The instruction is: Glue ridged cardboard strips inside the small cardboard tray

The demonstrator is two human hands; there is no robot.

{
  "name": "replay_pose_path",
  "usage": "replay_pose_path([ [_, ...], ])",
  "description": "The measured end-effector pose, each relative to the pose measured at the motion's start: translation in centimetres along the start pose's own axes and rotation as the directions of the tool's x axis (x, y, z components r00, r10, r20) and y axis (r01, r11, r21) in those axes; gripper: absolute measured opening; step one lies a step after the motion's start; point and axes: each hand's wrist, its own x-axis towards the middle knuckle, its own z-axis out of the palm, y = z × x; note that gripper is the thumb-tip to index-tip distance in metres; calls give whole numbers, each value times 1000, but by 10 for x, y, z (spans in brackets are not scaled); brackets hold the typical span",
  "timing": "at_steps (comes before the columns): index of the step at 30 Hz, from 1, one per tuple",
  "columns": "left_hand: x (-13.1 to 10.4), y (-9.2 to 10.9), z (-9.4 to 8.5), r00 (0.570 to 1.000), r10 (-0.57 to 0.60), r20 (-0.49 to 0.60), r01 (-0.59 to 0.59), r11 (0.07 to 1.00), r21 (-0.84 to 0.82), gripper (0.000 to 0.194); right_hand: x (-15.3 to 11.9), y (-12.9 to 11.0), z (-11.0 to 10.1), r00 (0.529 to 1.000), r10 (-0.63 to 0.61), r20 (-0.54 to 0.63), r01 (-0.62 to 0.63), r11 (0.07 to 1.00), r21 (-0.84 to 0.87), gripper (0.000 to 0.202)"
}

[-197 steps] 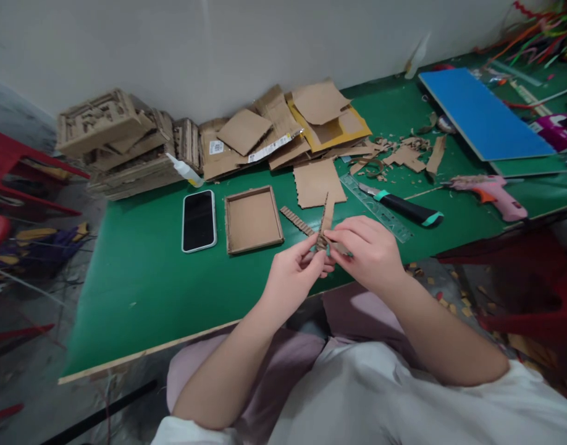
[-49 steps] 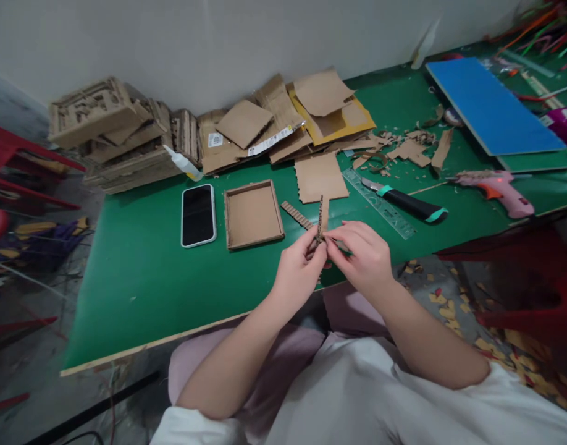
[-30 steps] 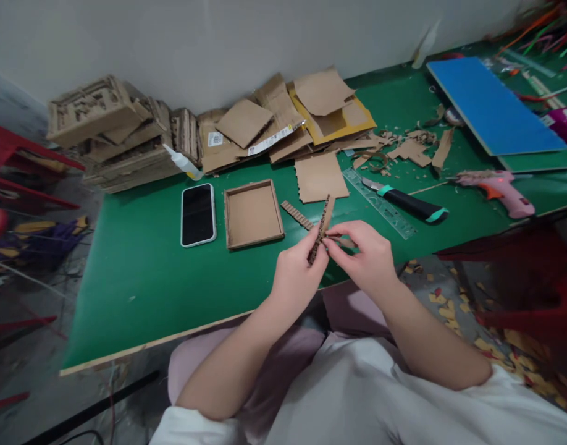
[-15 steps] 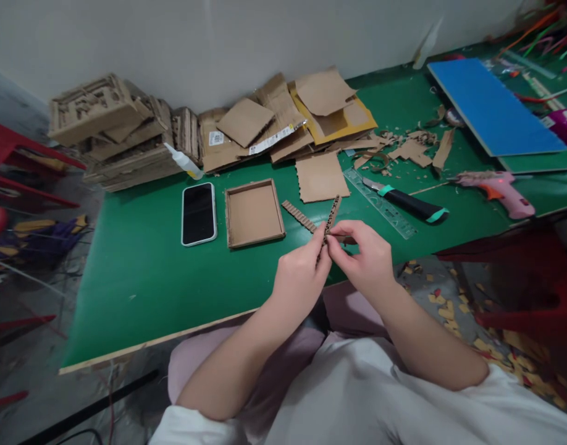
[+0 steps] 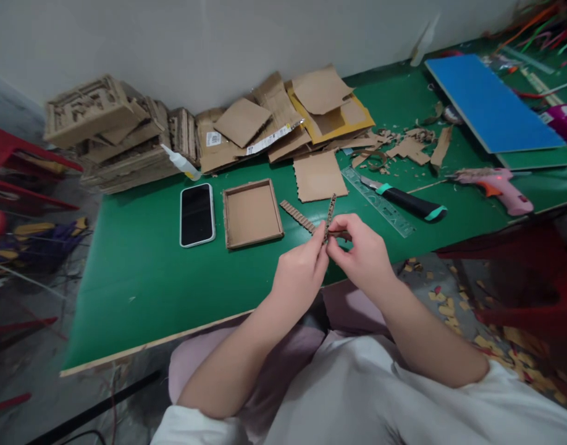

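Observation:
My left hand [image 5: 298, 270] is closed on a narrow corrugated cardboard strip [image 5: 331, 209], which sticks up past the fingertips. Against it, my right hand [image 5: 360, 248] pinches a small cardboard piece [image 5: 341, 235], mostly hidden by the fingers. Both hands meet over the front edge of the table. Just beyond them lies another ridged cardboard strip [image 5: 297, 216], flat on the green top. A shallow square cardboard tray [image 5: 282, 217] rests to the left of the hands. Behind the hands is a flat cardboard square [image 5: 319, 176] with a ragged left edge.
A phone [image 5: 197, 215] and a glue bottle [image 5: 181, 163] lie on the left, before stacked cardboard boxes [image 5: 86, 114]. On the right are a utility knife [image 5: 411, 201], a clear ruler [image 5: 380, 204], a pink glue gun [image 5: 508, 188], a blue board [image 5: 491, 102] and cardboard scraps [image 5: 411, 148].
The strip in my left hand has turned slightly and now stands more upright and edge-on. My right hand has shifted a little up and left. The tabletop things stay put.

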Motion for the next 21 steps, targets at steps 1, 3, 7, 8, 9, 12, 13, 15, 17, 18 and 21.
replay_pose_path([
  [1,1,0,-1,1000,-25,9,25,999,-43,39,0,0,-1,1000,-31,2,31,998,-51,19],
  [3,3,0,-2,996,-81,30,85,987,-137,38,1,1,-1,995,-94,-24,90,985,-147,21],
  [7,4,-1,-4,983,-168,70,182,930,-321,39,0,3,2,963,-211,-168,164,953,-254,17],
  [8,4,-1,-3,980,-184,78,199,912,-359,39,0,3,3,953,-234,-193,180,949,-260,15],
  [9,4,-1,-3,976,-198,86,216,895,-389,38,-1,4,4,945,-253,-209,196,946,-259,13],
  [12,4,-2,-2,967,-232,109,256,864,-435,37,-1,5,5,935,-276,-222,222,945,-240,10],
  [13,3,-2,-2,964,-238,115,264,859,-440,37,0,5,5,938,-270,-218,219,948,-233,10],
  [15,3,-2,-2,962,-244,124,274,850,-449,37,0,5,5,947,-246,-208,200,955,-220,9],
  [17,3,-2,-1,960,-247,132,280,840,-464,36,1,4,3,956,-219,-193,179,962,-208,9],
  [18,3,-2,0,959,-248,137,284,833,-476,36,2,4,3,961,-205,-187,167,965,-202,9],
  [21,3,-3,2,952,-262,156,304,795,-525,34,3,3,1,970,-164,-177,133,975,-177,10],
])
